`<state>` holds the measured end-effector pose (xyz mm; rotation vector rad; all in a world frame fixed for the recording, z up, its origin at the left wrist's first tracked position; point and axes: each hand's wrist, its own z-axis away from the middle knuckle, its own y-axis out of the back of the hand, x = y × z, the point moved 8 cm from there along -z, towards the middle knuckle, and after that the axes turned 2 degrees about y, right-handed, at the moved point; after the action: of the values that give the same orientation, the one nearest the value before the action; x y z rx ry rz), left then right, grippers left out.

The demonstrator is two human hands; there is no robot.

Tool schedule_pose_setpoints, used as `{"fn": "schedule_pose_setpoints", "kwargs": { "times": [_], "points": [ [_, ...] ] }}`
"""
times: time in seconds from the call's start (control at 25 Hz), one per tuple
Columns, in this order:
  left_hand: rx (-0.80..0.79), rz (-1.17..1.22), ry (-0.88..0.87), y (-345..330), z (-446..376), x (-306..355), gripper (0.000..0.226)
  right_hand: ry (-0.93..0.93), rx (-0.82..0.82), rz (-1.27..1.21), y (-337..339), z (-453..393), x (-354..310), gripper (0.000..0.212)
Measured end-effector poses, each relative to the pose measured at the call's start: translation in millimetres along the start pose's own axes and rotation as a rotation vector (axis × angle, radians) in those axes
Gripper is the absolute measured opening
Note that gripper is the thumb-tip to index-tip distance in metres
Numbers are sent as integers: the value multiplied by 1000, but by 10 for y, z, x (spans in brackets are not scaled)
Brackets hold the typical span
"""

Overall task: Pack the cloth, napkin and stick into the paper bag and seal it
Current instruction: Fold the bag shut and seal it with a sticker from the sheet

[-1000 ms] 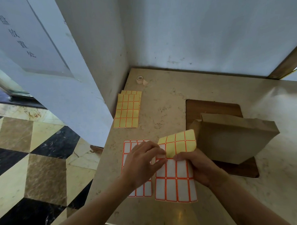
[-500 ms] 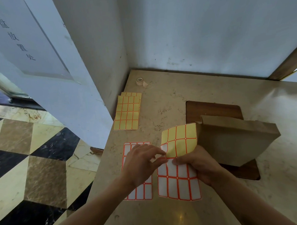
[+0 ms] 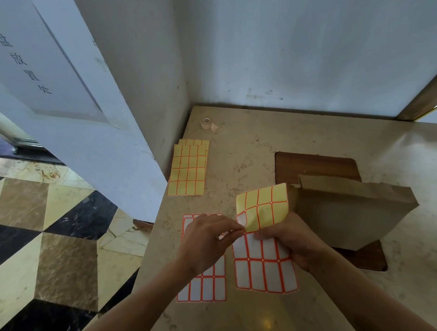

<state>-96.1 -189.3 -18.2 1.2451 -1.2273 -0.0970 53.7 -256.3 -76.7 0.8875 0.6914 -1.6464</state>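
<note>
On the beige marble counter (image 3: 311,136), a folded brown paper bag (image 3: 352,214) lies on a dark wooden board (image 3: 317,163). Just left of the bag, a red-bordered white label sheet (image 3: 264,271) is held bent by the right hand (image 3: 295,247), while one label is pinched by the left hand (image 3: 210,237). The label may tear if peeled askew. Cloth, napkin and stick cannot be seen.
</note>
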Motion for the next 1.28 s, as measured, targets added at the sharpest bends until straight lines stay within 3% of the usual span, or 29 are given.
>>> {"fn": "schedule_pose_setpoints", "kwargs": {
  "times": [0.2,0.4,0.64,0.76,0.88,1.0,1.16,1.28],
  "points": [
    [25,15,37,-5,5,-87,14,-6,-12,28,-2,-58,-10,37],
    [98,60,199,91,-8,-325,8,-11,-72,37,-14,-64,38,35],
    [219,138,312,309,121,-726,22,-35,-139,54,-146,-151,200,42],
    [203,97,349,351,258,-891,1,-8,-141,114,-407,-313,257,34],
    [223,60,373,443,384,-1002,24,-15,-133,132,-719,-533,398,32],
    [248,25,403,522,504,-1114,15,1,-93,210,-936,-730,641,49],
    [236,15,406,547,587,-1181,16,10,160,388,-793,-841,840,70],
    [226,15,386,514,567,-1176,15,66,239,523,-693,-812,812,86]
  ]
}}
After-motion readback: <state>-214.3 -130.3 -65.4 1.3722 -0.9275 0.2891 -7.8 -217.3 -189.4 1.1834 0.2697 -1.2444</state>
